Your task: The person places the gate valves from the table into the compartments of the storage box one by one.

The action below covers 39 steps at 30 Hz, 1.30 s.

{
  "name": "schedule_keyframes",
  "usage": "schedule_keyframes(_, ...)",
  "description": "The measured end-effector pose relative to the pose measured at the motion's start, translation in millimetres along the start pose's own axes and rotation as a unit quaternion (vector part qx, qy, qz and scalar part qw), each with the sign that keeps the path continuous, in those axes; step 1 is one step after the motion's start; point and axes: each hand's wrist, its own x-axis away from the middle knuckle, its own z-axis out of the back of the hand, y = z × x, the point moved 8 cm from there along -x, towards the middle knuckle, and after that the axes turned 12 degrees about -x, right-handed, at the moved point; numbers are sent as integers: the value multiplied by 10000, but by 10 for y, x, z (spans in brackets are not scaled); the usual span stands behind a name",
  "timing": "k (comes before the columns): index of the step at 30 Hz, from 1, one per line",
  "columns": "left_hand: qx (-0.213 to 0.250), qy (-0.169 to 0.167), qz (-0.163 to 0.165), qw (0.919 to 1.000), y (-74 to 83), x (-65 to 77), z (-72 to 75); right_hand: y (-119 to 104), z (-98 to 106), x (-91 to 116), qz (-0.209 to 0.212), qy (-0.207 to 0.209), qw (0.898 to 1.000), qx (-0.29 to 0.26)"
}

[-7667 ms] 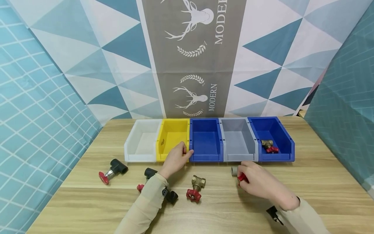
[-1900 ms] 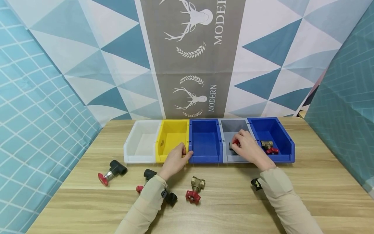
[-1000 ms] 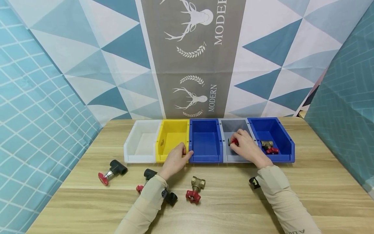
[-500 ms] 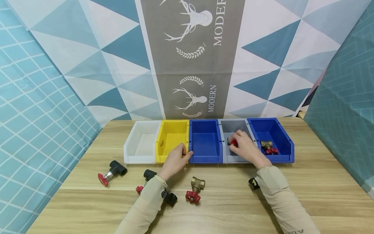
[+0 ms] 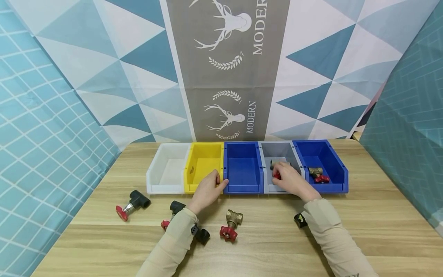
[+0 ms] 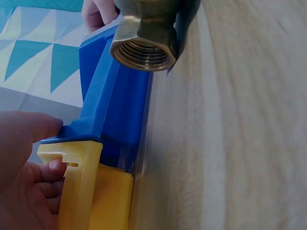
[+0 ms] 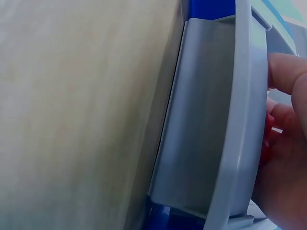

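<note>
Inside the grey bin, my right hand holds a valve by its red handwheel. The valve's grey body lies toward the back of the bin, partly hidden by the fingers. In the right wrist view, red shows between the fingers behind the bin's front lip. My left hand grips the adjoining front edges of the yellow bin and the middle blue bin. Its thumb rests on the blue rim, while the other fingers curl behind the yellow rim.
A brass valve with a red handwheel lies before the middle blue bin. Black-bodied valves lie at left, one partly under the left sleeve. The right blue bin holds a brass valve. A white bin stands leftmost.
The right hand has carried the grey valve from the table into the grey bin. In the last half second its handwheel has come forward and lower. The left hand keeps its place.
</note>
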Motion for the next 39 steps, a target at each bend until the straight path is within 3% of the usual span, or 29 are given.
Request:
schedule_keyframes(24,44,-26,-2,10000,12,13,22,-180,58,60,-39,-48,9959,899)
schedule_keyframes(31,34,-13,20,10000,18,23,34,-315,101,78,171,257,9966,770)
schedule_keyframes(39,-21,45,-101,9999,42,26,56,-604,161,141,477,530,9923,1010)
